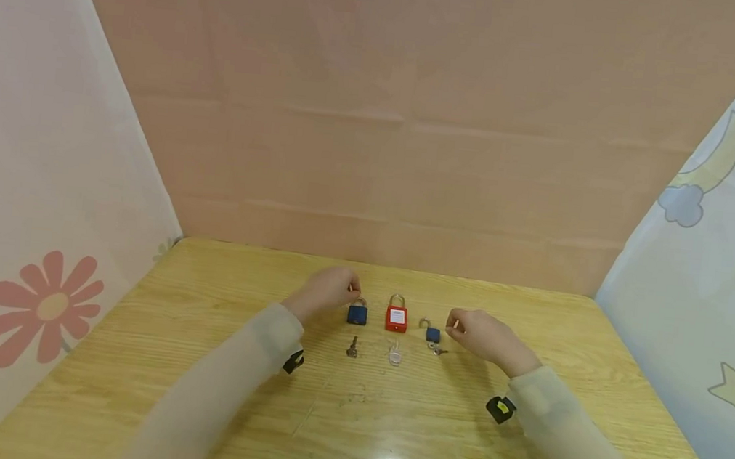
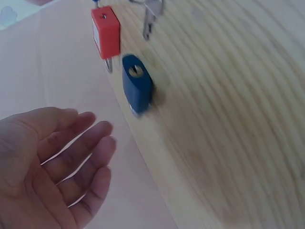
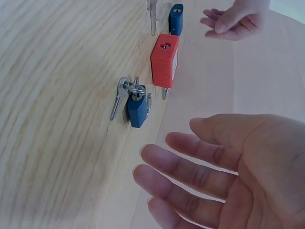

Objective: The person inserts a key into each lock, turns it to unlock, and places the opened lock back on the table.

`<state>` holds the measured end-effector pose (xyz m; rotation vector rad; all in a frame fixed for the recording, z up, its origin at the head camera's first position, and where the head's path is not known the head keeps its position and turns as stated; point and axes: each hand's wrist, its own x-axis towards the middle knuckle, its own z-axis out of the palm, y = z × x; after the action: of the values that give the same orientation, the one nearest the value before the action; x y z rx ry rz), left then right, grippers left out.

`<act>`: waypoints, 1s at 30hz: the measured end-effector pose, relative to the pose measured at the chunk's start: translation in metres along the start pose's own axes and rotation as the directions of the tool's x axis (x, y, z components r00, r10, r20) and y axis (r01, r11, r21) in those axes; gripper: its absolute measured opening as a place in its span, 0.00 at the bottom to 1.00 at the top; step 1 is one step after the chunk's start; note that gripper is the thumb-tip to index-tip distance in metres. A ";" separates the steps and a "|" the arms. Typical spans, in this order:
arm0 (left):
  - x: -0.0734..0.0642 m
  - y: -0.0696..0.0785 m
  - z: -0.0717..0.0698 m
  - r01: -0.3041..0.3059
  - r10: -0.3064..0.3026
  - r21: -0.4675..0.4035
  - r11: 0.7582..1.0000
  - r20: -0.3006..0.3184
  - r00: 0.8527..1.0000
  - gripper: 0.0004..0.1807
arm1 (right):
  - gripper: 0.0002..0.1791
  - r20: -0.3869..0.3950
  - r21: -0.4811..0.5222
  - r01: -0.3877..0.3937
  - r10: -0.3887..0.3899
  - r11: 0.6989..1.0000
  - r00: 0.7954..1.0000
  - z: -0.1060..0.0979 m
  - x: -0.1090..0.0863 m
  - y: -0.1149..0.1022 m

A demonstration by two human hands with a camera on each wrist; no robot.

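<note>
"Handling the small padlock (image 1: 433, 335), right of the red padlock (image 1: 396, 319): method?"

"Pinch its sides; expect dense, rigid, slightly slick metal. Left hand (image 1: 329, 288) and right hand (image 1: 481, 336): loosely curled, empty."

Soft, even light; faint shadows; white glare on the wooden table (image 1: 454, 441); wrist views hazy, the left softer.
</note>
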<state>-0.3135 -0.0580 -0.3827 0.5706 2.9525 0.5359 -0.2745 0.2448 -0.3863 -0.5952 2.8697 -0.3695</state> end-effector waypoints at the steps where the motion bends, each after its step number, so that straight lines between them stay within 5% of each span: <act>1: -0.002 -0.003 -0.001 0.009 -0.009 0.002 1.000 0.005 1.000 0.09 | 0.07 0.001 -0.002 -0.001 0.001 1.000 1.000 0.000 0.000 0.000; 9: -0.005 -0.011 -0.005 0.043 -0.044 0.005 0.999 0.047 0.998 0.10 | 0.06 0.006 -0.002 0.018 -0.018 1.000 1.000 0.006 0.004 -0.011; 18: -0.004 -0.008 -0.009 0.030 -0.031 0.020 0.999 0.024 0.999 0.10 | 0.07 -0.020 0.097 0.039 -0.037 0.995 0.999 0.029 0.017 -0.072; 25: -0.004 -0.002 -0.010 0.042 -0.041 -0.002 0.999 0.034 0.999 0.11 | 0.24 0.052 -0.030 -0.120 0.121 0.992 0.991 0.051 0.020 -0.094; 30: -0.005 -0.001 -0.009 0.042 -0.041 -0.017 0.999 0.033 0.999 0.11 | 0.18 0.018 -0.178 -0.021 0.025 0.984 1.000 0.054 0.015 -0.098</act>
<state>-0.3103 -0.0634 -0.3748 0.5103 2.9192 0.5424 -0.2394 0.1406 -0.4119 -0.5905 2.9072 -0.1031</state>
